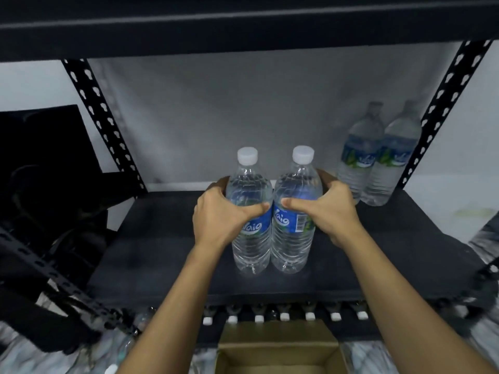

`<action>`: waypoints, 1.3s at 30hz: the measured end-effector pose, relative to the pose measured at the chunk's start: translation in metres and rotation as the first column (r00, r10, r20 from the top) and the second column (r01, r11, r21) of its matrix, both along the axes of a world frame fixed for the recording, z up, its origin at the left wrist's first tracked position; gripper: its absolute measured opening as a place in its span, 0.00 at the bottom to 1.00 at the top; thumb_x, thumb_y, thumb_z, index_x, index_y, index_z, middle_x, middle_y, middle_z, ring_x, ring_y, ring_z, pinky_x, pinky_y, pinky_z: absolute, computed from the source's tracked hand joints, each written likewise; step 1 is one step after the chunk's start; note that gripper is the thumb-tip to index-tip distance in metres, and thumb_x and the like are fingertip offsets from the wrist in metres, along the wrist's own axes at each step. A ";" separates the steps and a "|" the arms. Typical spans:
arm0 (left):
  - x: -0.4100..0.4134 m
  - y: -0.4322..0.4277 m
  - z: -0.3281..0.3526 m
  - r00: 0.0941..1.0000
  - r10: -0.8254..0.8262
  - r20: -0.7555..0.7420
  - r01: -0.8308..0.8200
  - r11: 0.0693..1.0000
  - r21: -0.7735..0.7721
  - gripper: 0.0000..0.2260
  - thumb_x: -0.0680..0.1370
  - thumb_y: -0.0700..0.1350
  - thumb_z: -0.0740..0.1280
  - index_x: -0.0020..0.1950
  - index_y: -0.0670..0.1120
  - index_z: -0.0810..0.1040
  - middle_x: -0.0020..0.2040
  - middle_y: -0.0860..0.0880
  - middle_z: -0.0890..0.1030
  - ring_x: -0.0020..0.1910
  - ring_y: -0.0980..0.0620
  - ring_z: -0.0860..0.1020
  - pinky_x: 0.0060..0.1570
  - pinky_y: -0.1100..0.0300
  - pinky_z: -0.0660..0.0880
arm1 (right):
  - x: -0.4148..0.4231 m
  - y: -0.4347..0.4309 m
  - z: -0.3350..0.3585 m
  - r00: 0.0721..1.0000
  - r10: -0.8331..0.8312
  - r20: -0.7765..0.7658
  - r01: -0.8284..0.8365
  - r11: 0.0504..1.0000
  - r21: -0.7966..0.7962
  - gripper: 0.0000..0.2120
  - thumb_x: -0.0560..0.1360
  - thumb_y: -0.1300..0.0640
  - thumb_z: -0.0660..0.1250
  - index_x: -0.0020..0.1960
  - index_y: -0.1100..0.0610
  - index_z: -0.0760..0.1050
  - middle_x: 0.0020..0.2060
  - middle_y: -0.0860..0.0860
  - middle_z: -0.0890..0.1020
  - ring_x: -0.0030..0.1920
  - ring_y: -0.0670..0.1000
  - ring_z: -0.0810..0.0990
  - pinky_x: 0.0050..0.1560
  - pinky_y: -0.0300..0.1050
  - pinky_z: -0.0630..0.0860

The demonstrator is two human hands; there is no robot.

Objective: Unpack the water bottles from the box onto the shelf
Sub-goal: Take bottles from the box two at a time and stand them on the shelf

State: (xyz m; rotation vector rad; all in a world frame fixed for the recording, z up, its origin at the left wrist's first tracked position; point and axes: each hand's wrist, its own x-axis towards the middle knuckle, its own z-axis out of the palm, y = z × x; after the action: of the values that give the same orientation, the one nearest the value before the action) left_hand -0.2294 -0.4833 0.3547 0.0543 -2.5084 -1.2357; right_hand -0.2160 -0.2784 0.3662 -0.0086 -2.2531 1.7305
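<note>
Two clear water bottles with white caps and blue labels stand side by side over the middle of the dark shelf board. My left hand grips the left bottle around its upper body. My right hand grips the right bottle the same way. Their bases are at or just above the board; I cannot tell if they touch it. Two more bottles stand at the back right of the shelf. The open cardboard box sits below, in front of the shelf.
Black perforated uprights frame the shelf left and right, and a dark board hangs overhead. Several white-capped bottles line the lower shelf under the front edge. Dark objects sit at left.
</note>
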 end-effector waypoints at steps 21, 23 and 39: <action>0.026 0.000 -0.160 0.974 -0.218 0.062 0.174 0.896 0.408 0.42 0.60 0.56 0.82 0.69 0.59 0.66 0.69 0.52 0.74 0.64 0.62 0.77 0.65 0.49 0.76 | 0.021 -0.017 -0.165 0.993 -0.109 0.054 0.112 0.992 -0.062 0.49 0.53 0.50 0.85 0.67 0.43 0.62 0.65 0.46 0.71 0.61 0.39 0.74 0.56 0.27 0.72; 0.026 0.001 -0.168 0.979 -0.191 0.073 0.147 0.906 0.398 0.38 0.60 0.54 0.82 0.65 0.62 0.68 0.67 0.53 0.75 0.62 0.64 0.78 0.63 0.52 0.78 | 0.019 -0.017 -0.174 0.990 -0.124 0.062 0.127 0.991 -0.052 0.48 0.54 0.54 0.85 0.66 0.44 0.62 0.63 0.45 0.72 0.60 0.39 0.74 0.59 0.35 0.73; 0.022 -0.001 -0.177 0.983 -0.170 0.071 0.129 0.908 0.398 0.39 0.63 0.46 0.84 0.69 0.53 0.71 0.65 0.56 0.76 0.62 0.63 0.78 0.62 0.66 0.75 | 0.018 -0.005 -0.189 0.988 -0.105 0.116 0.113 0.992 -0.062 0.42 0.60 0.58 0.83 0.70 0.52 0.68 0.57 0.40 0.80 0.57 0.36 0.78 0.62 0.46 0.76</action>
State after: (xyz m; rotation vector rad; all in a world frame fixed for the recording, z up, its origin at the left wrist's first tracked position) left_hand -0.2073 -0.4846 0.1779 0.0235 -2.3429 -1.8302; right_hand -0.1983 -0.2831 0.1774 -0.2460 -2.2240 1.7892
